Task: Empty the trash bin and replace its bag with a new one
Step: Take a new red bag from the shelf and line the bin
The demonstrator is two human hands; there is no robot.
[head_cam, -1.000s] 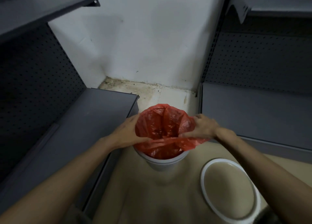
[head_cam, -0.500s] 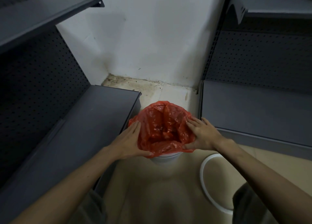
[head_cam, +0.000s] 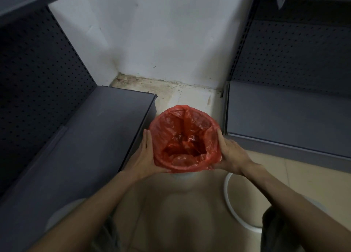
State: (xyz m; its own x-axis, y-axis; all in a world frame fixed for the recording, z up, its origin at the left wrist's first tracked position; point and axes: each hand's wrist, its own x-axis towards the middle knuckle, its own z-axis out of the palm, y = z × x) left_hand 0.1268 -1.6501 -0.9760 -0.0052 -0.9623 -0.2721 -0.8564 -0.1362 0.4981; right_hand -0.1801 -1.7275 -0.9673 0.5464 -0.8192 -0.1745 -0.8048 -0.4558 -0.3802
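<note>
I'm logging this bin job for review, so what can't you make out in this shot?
Head view only:
- Trash bin: almost wholly hidden by the red bag folded over its rim.
- White ring on the floor: partly covered by the right forearm.
- Left hand and right hand: palms face the bag, so how tight the grip is can't be told.

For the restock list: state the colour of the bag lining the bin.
Red, translucent bin bag, shown best in the head view.

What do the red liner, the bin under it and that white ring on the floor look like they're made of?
Red liner: thin translucent plastic film, glossy and crinkled, folded over the rim. Bin: only a sliver shows, smooth pale grey-white, probably plastic. White ring: smooth, matte, evenly rounded, likely rigid plastic, though the look leaves it open.
</note>
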